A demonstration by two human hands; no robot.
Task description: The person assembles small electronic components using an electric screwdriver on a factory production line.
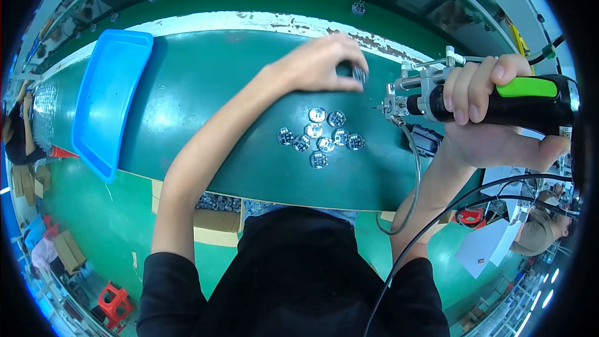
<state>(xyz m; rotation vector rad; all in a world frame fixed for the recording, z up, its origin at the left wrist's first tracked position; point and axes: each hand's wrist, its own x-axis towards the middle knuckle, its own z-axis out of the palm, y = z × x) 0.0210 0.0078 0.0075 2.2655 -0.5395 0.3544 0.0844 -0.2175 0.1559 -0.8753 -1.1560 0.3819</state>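
Left fingers (349, 68) pinching one small round disc part (359, 75) on the green bench (206, 87), just left of the tool tip. Right fingers (465, 97) wrapped tight round a black-and-green powered screwdriver (493, 97), tip level, not yet touching. Nearer: eight or so similar discs (319, 138) clustered, probably waiting or finished — cannot tell. Blue tray (109, 100) far left, seemingly empty

Bright, even workshop light through a strong fisheye lens.

My green bench (206, 87) bows sharply toward the black rim. Soft shadows sit under my forearms, pale glare streaks the bench's far edge, and the corners blur while the centre stays sharp.
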